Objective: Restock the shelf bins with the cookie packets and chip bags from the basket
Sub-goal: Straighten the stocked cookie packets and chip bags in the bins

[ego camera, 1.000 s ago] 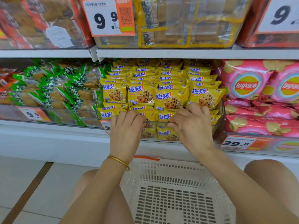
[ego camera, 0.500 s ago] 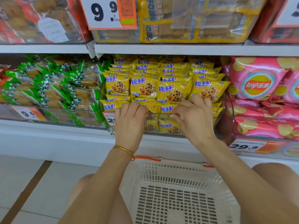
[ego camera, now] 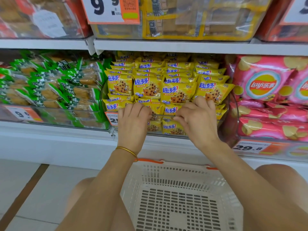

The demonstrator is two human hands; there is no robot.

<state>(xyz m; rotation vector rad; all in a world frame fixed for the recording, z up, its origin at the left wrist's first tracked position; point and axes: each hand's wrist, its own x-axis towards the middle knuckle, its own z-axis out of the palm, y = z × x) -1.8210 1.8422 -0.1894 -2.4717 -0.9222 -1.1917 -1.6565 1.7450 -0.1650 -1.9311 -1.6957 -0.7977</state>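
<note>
Cookie packets (ego camera: 176, 92), yellow and stacked in rows, are filling the clear bin (ego camera: 162, 115) at the centre of the frame, between green packets (ego camera: 50, 85) on the left and pink chip bags (ego camera: 261, 84) on the right. The left hand (ego camera: 133, 120) is hooking its curled fingers over the bin's front rim, and the right hand (ego camera: 198, 117) is pinching that same rim just beside it. The white basket (ego camera: 175, 165) is sitting at the bottom centre.

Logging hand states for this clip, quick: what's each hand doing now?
Left hand: fingers curled over the bin rim among cookie packets; grip cannot be told.
Right hand: curled at the rim too; grip cannot be told.
</note>
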